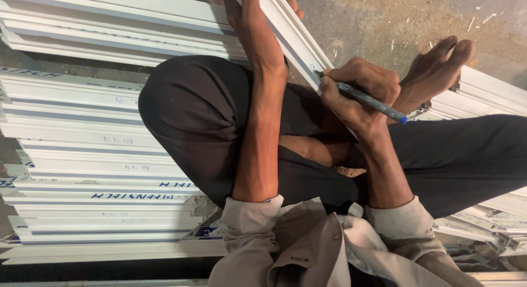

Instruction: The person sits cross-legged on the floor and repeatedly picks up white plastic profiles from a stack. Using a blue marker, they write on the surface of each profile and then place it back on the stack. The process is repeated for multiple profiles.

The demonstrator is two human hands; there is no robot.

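A long white plastic profile runs diagonally over my knee from the top edge down to the middle. My left hand grips it near the top edge, with fingertips showing on its far side; most of that hand is cut off by the frame. My right hand is closed around a dark pen with a blue end. The pen's tip touches the lower end of the profile. I am squatting, with my knees in dark trousers under both arms.
Stacks of long white profiles lie on the left, some with small pen marks. More white profiles lie at the right. My bare foot rests on the dusty concrete floor.
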